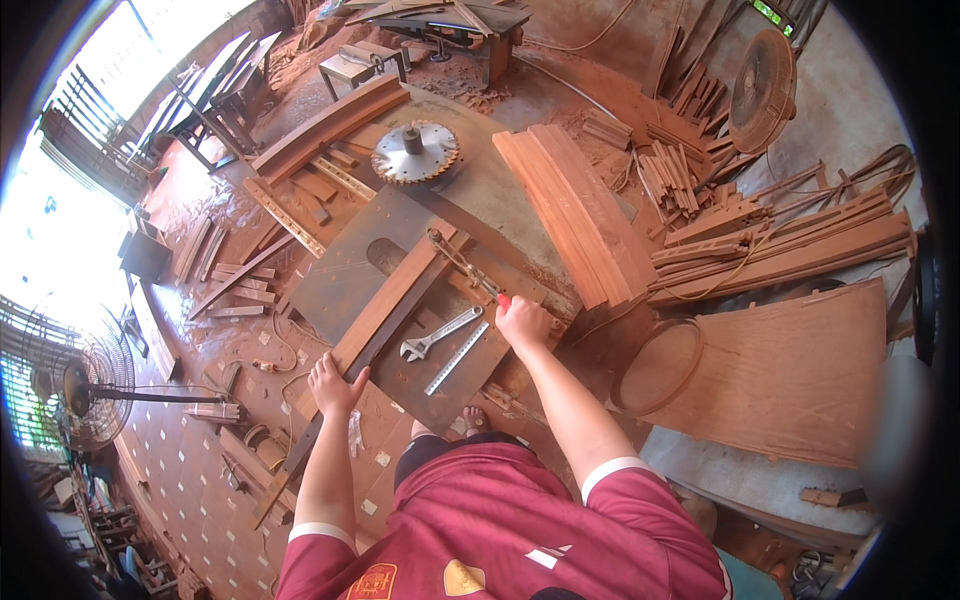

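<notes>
A long reddish-brown wooden beam point(388, 305) lies slantwise across the metal table point(352, 250). My left hand point(336, 387) rests at the beam's near end, fingers spread and thumb apart. Closed round the red handle of a metal toggle clamp point(463, 262) is my right hand point(523, 324). The clamp's arm reaches toward the beam's far part; whether it presses on the wood I cannot tell. Between my hands lie an adjustable wrench point(441, 335) and a steel ruler point(457, 358), both on the tabletop.
A large toothed circular saw blade point(412, 153) lies flat beyond the beam. Stacked reddish planks point(575, 212) sit to the right. Offcuts point(670, 178) pile up along the far right. Fans stand at left point(75, 390) and upper right point(764, 90). Wood strips litter the left floor.
</notes>
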Tool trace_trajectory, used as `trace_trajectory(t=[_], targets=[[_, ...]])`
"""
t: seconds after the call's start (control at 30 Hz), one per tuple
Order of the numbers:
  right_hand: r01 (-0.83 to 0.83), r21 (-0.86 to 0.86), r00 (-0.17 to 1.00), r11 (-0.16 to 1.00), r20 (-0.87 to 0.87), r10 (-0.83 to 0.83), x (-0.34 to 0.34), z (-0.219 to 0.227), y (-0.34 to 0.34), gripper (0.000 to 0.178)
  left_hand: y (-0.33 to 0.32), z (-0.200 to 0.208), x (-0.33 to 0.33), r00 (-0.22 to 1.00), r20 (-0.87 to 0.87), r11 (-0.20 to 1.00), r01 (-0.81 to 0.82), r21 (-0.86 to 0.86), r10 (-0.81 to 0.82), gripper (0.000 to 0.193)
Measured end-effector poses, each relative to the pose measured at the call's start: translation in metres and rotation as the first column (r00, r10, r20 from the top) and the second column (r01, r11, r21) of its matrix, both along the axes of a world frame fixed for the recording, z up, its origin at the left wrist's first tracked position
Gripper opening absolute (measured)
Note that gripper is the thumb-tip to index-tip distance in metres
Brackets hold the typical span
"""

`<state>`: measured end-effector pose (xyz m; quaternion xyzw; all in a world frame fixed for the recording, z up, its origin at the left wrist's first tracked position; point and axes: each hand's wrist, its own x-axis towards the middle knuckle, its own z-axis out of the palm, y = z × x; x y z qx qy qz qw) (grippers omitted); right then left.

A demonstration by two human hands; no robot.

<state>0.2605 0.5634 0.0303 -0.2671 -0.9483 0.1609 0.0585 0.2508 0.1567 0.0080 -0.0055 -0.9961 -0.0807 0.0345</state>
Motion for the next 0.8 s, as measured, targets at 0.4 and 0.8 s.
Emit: trace_trajectory(t=[0.4,0.8], targets=[[0.016,-0.016,1.000,1.000,0.003,-0.016,-0.0007,-0.0011,-0.0017,0.034,-0.0024,-0.0006,0.0001,1.000,-0.008,1.000,0.005,0.005,-0.005,0.099],[0.003,-0.030,0.999,1.000,-0.045,-0.005,0.0004,-0.0056,-0.0007,0.035,-0.0032,-0.0007,0.0006,0.999,-0.033,1.000,0.013,0.007,-0.013,0.097]])
